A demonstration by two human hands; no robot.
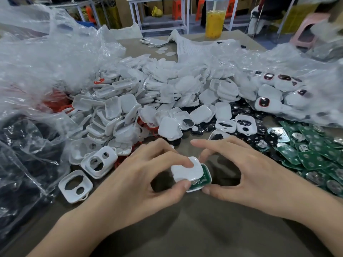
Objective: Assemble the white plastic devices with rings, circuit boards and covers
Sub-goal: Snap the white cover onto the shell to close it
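Small rounded-square white plastic cover (pixel 185 172) sits skewed over green circuit board (pixel 203 178) in white plastic shell (pixel 194 190), centre front. Left hand (pixel 133 175) pinches the cover between thumb and forefinger; right hand (pixel 246 169) pinches the shell's edges. Likely light, stiff and slick: hold by the rims, keep off the board.

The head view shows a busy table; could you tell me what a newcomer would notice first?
Front and centre, the left hand pinches a white cover over a green circuit board seated in the white housing that the right hand grips. Behind lies a heap of white shells; at right, loose green circuit boards.
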